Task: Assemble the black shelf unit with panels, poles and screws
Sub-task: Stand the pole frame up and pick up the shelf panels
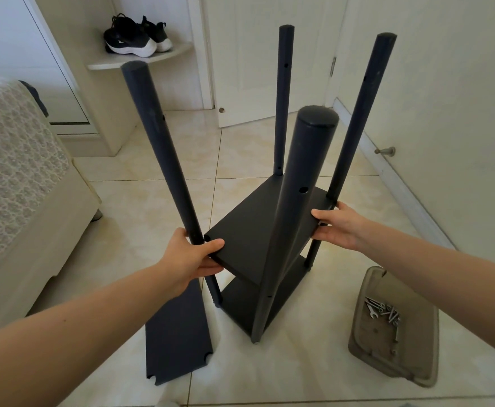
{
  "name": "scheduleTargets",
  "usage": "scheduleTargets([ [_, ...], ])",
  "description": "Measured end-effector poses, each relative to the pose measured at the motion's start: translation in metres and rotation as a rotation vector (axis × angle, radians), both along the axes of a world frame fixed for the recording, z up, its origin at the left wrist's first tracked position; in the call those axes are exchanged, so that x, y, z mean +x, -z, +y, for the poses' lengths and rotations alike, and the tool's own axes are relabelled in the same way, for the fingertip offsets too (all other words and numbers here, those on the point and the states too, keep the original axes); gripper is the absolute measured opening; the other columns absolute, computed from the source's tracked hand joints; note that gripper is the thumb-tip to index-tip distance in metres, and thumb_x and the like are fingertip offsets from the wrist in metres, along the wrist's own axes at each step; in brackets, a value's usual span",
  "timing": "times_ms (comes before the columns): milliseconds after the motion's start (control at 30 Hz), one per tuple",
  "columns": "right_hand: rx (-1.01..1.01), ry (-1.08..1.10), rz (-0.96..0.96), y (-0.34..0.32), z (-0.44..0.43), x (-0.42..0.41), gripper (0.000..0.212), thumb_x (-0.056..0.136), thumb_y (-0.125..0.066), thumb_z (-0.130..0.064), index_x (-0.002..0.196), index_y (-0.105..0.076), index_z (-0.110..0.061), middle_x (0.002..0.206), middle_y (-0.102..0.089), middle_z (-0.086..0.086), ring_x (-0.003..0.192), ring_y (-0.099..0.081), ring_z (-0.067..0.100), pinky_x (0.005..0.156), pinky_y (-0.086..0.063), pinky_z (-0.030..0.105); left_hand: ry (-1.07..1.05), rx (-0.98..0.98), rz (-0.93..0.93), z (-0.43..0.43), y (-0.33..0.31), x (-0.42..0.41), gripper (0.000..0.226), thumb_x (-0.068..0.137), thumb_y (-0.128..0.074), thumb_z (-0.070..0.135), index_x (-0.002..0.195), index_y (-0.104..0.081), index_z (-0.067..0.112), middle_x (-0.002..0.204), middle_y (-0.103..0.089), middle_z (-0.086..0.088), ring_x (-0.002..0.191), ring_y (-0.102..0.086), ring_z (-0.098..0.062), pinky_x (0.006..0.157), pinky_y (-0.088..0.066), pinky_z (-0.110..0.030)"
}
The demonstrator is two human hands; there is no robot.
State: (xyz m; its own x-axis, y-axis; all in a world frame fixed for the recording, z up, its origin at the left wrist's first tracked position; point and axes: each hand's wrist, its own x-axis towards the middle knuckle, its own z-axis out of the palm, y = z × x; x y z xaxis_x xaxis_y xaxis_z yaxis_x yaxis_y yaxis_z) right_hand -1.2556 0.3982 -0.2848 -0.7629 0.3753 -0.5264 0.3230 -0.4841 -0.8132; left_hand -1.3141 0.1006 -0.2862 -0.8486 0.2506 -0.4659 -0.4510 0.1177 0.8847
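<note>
Screws [387,314] lie in plastic tray [416,368].

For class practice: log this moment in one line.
middle panel: between poles | left hand: grips it | right hand: grips it | spare panel: floor

No text, label, brand, number or sign can be read anywhere in the view. A small pale mark is seen on the side of the black sneakers [134,36] on the corner shelf [170,58], but it is too small to be made out.
</note>
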Motion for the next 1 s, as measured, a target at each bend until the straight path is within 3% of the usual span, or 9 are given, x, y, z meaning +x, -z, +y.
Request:
scheduleTargets([
  [133,0.001,0.013,0.002,0.000,0.000,-0.001,0.049,0.092,-0.057,0.008,0.132,-0.041,-0.015,0.124,-0.056,0.016,0.097,-0.065,0.033,0.062,-0.058,0.049,-0.054,0.062,-0.044,-0.001,-0.002,0.001,0.054,0.082,-0.079,0.004,0.124,-0.047,0.006,0.104,-0.071,-0.022,0.077,-0.076,-0.035,0.058,-0.062,-0.038],
  [333,-0.001,0.025,-0.004,0.000,0.001,-0.002,0.046,0.093,-0.057,0.007,0.130,-0.042,-0.017,0.119,-0.057,0.014,0.091,-0.066,0.030,0.054,-0.060,0.045,-0.074,0.195,-0.172,-0.004,0.000,0.005,0.052,0.084,-0.073,-0.002,0.131,-0.051,0.003,0.094,-0.077,-0.017,0.085,-0.076,-0.031,0.060,-0.063,-0.035],
  [433,0.001,0.027,0.001,0.001,0.001,-0.002,0.043,0.093,-0.057,0.007,0.128,-0.043,-0.015,0.117,-0.058,0.014,0.092,-0.067,0.030,0.056,-0.060,0.045,-0.059,0.228,-0.176,-0.004,0.003,0.009,0.051,0.089,-0.068,-0.003,0.137,-0.051,0.003,0.102,-0.076,-0.016,0.088,-0.076,-0.030,0.064,-0.063,-0.034],
  [667,0.014,0.036,0.001,-0.001,0.000,-0.006,0.028,0.094,-0.057,0.004,0.118,-0.051,-0.009,0.111,-0.063,0.012,0.089,-0.068,0.027,0.055,-0.061,0.042,0.000,0.337,-0.256,0.009,0.004,0.022,0.052,0.098,-0.058,0.002,0.136,-0.040,0.031,0.121,-0.067,-0.021,0.090,-0.073,-0.043,0.061,-0.062,-0.048],
  [867,0.030,0.035,-0.026,-0.006,0.005,-0.007,0.021,0.094,-0.059,0.001,0.113,-0.056,-0.006,0.113,-0.064,0.015,0.084,-0.072,0.027,0.054,-0.060,0.040,-0.006,0.381,-0.258,0.010,0.006,0.026,0.050,0.097,-0.058,0.001,0.131,-0.040,0.033,0.124,-0.065,-0.019,0.091,-0.073,-0.043,0.059,-0.061,-0.046],
  [1000,0.031,0.031,-0.023,-0.004,0.008,-0.006,0.024,0.094,-0.059,0.000,0.116,-0.054,-0.007,0.116,-0.063,0.015,0.086,-0.072,0.028,0.054,-0.060,0.040,0.030,0.357,-0.221,0.011,0.007,0.032,0.069,0.088,-0.065,-0.009,0.132,-0.038,0.037,0.127,-0.062,-0.019,0.094,-0.073,-0.042,0.062,-0.062,-0.045],
])
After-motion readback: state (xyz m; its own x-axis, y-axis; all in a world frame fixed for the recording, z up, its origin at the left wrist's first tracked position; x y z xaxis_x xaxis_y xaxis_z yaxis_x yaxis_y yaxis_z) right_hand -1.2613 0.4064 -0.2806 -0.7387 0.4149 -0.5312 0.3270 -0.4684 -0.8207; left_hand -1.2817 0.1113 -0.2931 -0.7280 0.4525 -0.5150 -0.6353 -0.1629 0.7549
